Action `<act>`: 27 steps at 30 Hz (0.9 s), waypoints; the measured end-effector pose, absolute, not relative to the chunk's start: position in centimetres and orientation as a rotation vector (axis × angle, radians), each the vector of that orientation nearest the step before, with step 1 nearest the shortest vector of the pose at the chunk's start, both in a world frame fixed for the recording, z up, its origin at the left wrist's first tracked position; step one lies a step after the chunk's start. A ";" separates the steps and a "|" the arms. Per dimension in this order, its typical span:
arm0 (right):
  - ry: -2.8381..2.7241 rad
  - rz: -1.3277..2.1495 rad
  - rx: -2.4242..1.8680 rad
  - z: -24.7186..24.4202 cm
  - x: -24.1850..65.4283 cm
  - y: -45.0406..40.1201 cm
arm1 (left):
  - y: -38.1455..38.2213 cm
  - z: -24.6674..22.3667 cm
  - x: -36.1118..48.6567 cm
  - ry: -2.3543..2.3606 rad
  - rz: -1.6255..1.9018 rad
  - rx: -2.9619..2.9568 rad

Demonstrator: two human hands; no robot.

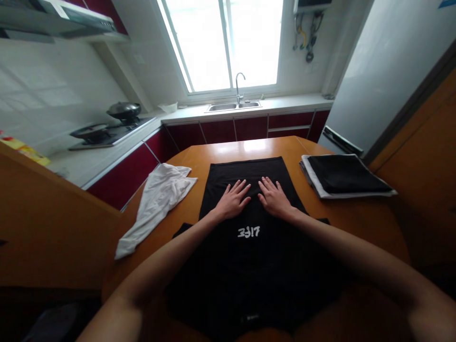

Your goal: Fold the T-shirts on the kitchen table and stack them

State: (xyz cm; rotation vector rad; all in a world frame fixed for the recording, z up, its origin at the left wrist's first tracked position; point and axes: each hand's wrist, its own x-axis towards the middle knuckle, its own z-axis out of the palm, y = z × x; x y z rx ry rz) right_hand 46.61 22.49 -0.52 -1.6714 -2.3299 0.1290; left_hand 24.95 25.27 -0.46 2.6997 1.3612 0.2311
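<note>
Resting palms-down on a black T-shirt (pixel 249 268): left hand (pixel 231 200) and right hand (pixel 273 197), side by side, not touching. Fingers spread, nothing pinched by either. Shirt lies flat mid-table, hem at far side, neck end near the person; white print on it is upside down from this side.

Surface: wooden table (pixel 197 156), orange-brown, angled far corners, window glare along the far edge. Room: kitchen. White counter (pixel 288 100) over dark red cabinets (pixel 217 132), stove (pixel 124 130) at left under a range hood (pixel 71 19), sink (pixel 223 107) below a bright window (pixel 203 42), silvery fridge (pixel 388 66) at right.

Counts: 2 hands, 1 black T-shirt. 1 white cloth (pixel 160 194), loose and crumpled, left of the shirt. 1 folded stack (pixel 349 173) on the right, black on top, white and grey below; exact layer count, can't tell. 2 pans on the stove, the rear one (pixel 124 110) domed, the front one (pixel 89 130) lower. 1 faucet (pixel 237 88), 2 sink basins.
</note>
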 end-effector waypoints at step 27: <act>-2.456 0.305 -1.386 -1.7 46.5 2.2 | 7.4 0.2 23.0 0.989 0.199 2.794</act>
